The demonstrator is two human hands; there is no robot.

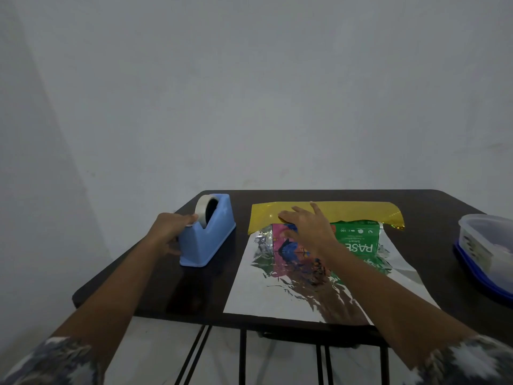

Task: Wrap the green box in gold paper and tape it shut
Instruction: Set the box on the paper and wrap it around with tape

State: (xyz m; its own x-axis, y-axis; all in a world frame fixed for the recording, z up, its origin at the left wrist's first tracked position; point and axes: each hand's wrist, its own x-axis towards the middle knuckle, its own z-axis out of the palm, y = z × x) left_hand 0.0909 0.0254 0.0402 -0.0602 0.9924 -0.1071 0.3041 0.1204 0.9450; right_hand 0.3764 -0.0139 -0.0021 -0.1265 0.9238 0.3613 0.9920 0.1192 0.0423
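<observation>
The gold paper [347,211] is thin and light. It is shiny and slippery, and it crinkles and can tear, so I must be gentle with it. I think it wants to spring back up, so it needs a flat hand on it. I guess the green box [358,240] is light too, and it looks firm enough to press on. The best place to hold is right on top of the box, where the paper edge lies.

The box lies on the paper on the counter [430,218], a bit to my right. The silver side of the paper faces up and runs from the box toward me. The far end is folded over the box, gold side up. My right hand [308,227] lies flat and open on that fold and on the box top, pressing down.

My left hand [169,229] is off to the left, well apart from the box. It curls over the low front of the blue tape dispenser [211,240], by the end of the tape [202,208]. I cannot tell if it pinches the tape. A plastic tub [483,240] sits at the far right.
</observation>
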